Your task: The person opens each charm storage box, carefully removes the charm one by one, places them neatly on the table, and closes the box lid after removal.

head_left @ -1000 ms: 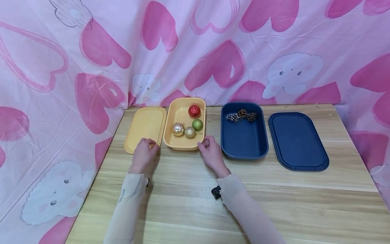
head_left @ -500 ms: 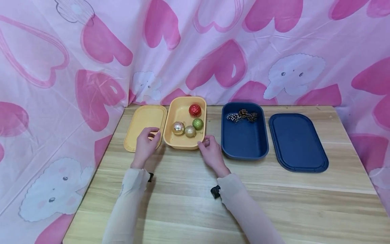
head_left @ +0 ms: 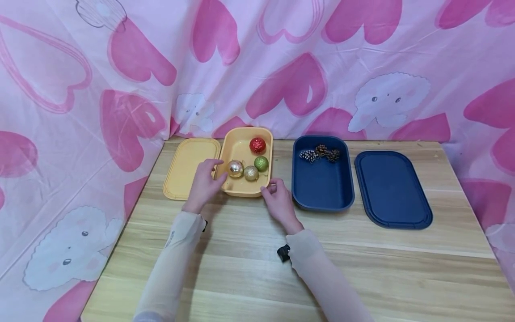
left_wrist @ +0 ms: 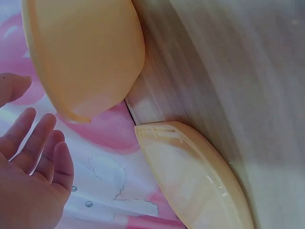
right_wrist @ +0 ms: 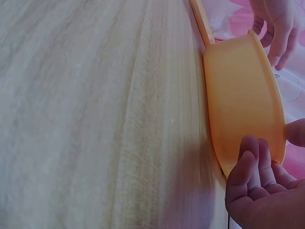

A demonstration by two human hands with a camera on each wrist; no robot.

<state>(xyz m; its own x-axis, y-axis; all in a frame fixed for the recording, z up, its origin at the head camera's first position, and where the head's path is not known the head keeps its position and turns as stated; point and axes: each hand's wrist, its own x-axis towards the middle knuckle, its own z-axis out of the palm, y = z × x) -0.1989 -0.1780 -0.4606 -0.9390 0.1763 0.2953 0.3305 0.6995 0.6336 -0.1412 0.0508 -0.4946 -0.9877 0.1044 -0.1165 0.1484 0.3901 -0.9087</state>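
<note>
A yellow box point(head_left: 244, 193) on the table contains a red ball ornament point(head_left: 257, 145), a green one point(head_left: 261, 163), a gold glitter one point(head_left: 251, 173) and a shiny pale-gold one point(head_left: 235, 169). My right hand point(head_left: 279, 202) holds the box's near right corner, thumb at the rim and fingers against the outer wall in the right wrist view. My left hand point(head_left: 204, 184) hovers by the left rim, thumb and fingers apart, near the pale-gold ball. In the left wrist view that hand point(left_wrist: 35, 171) has loosely bent fingers with nothing between them.
Left of the yellow box lies a yellow lid point(head_left: 183, 172). To the right stands a dark blue box point(head_left: 322, 192) with several pine cones point(head_left: 320, 150), then a dark blue lid point(head_left: 394, 190). A pink heart-patterned curtain point(head_left: 281, 27) hangs behind the wooden table point(head_left: 241, 268).
My left hand has moved from over the yellow lid up and right to the yellow box's left rim, its fingers spreading. My right hand stays at the box's corner.
</note>
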